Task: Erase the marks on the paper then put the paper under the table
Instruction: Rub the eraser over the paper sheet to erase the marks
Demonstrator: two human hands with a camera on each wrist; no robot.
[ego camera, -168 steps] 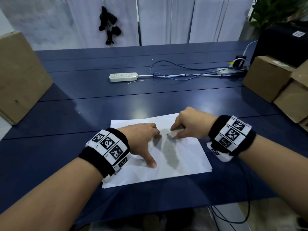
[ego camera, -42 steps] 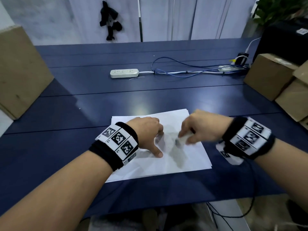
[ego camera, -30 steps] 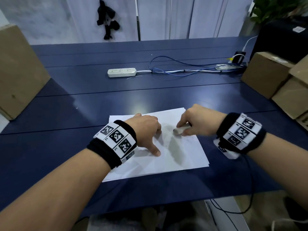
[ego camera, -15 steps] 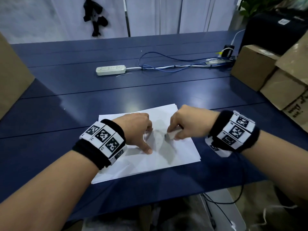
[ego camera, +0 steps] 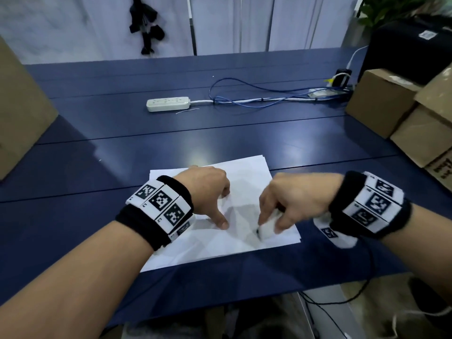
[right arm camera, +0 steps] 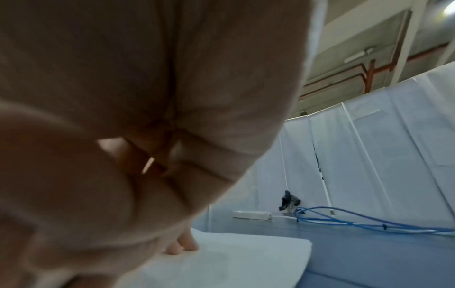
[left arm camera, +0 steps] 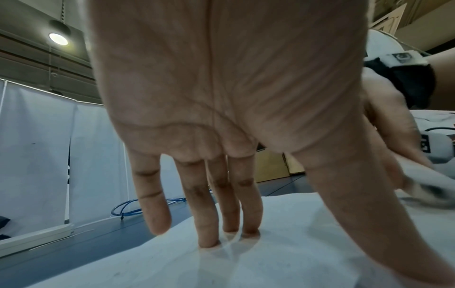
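Note:
A white paper (ego camera: pixel 212 248) lies flat near the front edge of the dark blue table (ego camera: pixel 97 167). My left hand (ego camera: pixel 221 206) presses down on it with straight fingers (left arm camera: pixel 209 241) and a spread thumb, holding the sheet still. My right hand (ego camera: pixel 269 223) grips a small white eraser (ego camera: pixel 267 232) with a dark-smudged end, its tip down on the paper close to the near right corner. In the left wrist view the eraser (left arm camera: pixel 426 187) is blurred. Grey shadows of both hands fall on the sheet; I can make out no clear marks.
A white power strip (ego camera: pixel 168 104) with blue and white cables (ego camera: pixel 256 100) lies across the back of the table. Cardboard boxes (ego camera: pixel 381 101) stand at the right edge, another box (ego camera: pixel 19 111) at the left. Wires hang below the front edge.
My right hand has slid the eraser from the middle of the sheet toward its near right corner. The left hand stays pressed on the paper.

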